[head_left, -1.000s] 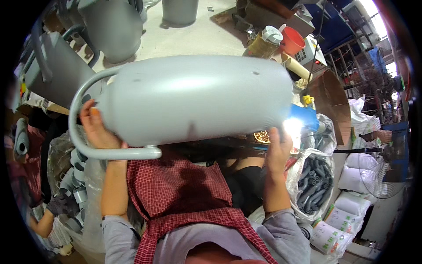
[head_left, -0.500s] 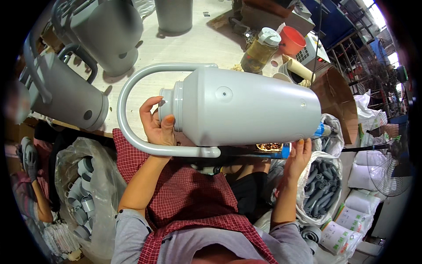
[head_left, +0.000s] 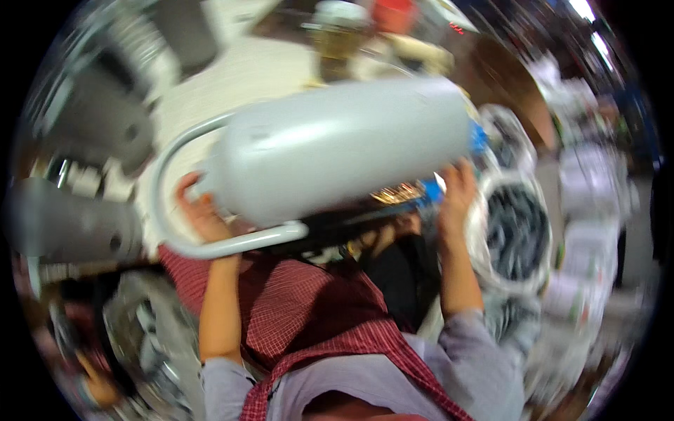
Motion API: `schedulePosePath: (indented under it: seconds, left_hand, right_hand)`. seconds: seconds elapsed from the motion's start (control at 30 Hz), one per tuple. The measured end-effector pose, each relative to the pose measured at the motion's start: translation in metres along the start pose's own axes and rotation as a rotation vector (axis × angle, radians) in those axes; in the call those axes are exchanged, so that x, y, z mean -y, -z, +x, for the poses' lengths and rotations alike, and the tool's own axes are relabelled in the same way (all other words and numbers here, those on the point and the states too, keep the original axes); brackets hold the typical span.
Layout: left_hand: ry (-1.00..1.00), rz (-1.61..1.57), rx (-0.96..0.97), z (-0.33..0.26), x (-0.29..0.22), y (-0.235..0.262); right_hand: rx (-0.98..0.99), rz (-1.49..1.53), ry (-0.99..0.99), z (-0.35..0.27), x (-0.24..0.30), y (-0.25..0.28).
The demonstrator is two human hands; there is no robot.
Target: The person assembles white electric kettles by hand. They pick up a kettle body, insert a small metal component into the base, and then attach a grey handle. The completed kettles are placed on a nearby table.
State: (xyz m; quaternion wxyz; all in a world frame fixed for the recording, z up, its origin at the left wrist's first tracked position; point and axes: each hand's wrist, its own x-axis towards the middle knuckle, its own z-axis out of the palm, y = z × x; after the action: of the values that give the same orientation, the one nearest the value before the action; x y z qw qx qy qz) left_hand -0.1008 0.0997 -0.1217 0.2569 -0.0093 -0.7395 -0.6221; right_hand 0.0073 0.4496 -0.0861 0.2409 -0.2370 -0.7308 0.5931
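A large pale grey jug [head_left: 344,151] lies sideways in front of me, raised over my lap at the bench edge. Its neck points left and its base right, with the base end slightly higher. A looped carrying handle [head_left: 160,200] curves around the neck end. My left hand [head_left: 205,212] reaches through the loop, its fingers curled at the neck. At the base end, my right hand [head_left: 458,193] supports the underside with fingers up against it. Blur hides the jug's finer details.
Several darker grey jugs [head_left: 77,221] stand on the left of the bench. A drink bottle [head_left: 338,42] and a red bowl [head_left: 394,14] are beyond. At right sits a white sack [head_left: 477,245] of grey curved parts; at lower left, a clear bag [head_left: 151,337] and another person's hand [head_left: 98,386].
The whole view has swung and blurred. The jug, in both hands, sits further left in the picture and tilts more, base end up. The small round fittings on its side no longer show clearly.
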Motion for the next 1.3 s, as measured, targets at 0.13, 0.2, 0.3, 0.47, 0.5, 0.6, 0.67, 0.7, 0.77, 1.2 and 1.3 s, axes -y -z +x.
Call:
schedulePosePath:
  seconds: [0.13,0.2,0.3,0.47,0.5,0.6,0.67,0.7,0.77,1.2,1.3]
  left_hand:
    - [0.048,-0.223,0.075,0.016,-0.041,-0.006]
    - [-0.081,-0.064,0.001,0.024,-0.010,0.008]
    - [-0.076,-0.029,-0.056,0.022,-0.012,0.012]
    - [-0.025,-0.080,-0.066,0.026,-0.026,-0.006]
    - [-0.027,-0.044,-0.090,0.023,-0.029,-0.001]
    - [-0.135,0.020,-0.076,0.027,-0.017,0.014]
    - [-0.151,-0.026,-0.076,0.027,-0.013,0.010]
    - [-0.115,-0.063,-0.089,0.027,-0.015,0.008]
    - [-0.082,-0.080,-0.102,0.025,-0.018,0.000]
    - [0.108,-0.250,-0.160,0.015,-0.022,-0.008]
    - [0.026,-0.281,-0.155,0.019,0.007,0.001]
  right_hand:
    - [0.183,-0.099,0.075,0.002,0.017,0.005]
    - [0.121,-0.233,0.358,0.000,-0.002,0.023]
    - [0.002,-0.406,0.372,0.014,-0.031,0.101]
    - [-0.321,-1.083,0.498,0.076,-0.068,0.249]
    - [-0.335,-1.128,0.580,0.079,-0.065,0.242]
    - [-0.479,-0.796,0.302,0.084,-0.088,0.211]
    - [-0.548,-0.529,0.138,0.109,-0.155,0.213]
    - [-0.574,-0.480,0.090,0.115,-0.161,0.205]
    - [-0.554,-0.460,0.042,0.122,-0.166,0.207]
    - [-0.255,-0.401,0.506,0.019,0.045,0.173]
    - [-0.098,-0.468,0.699,0.006,0.094,0.138]
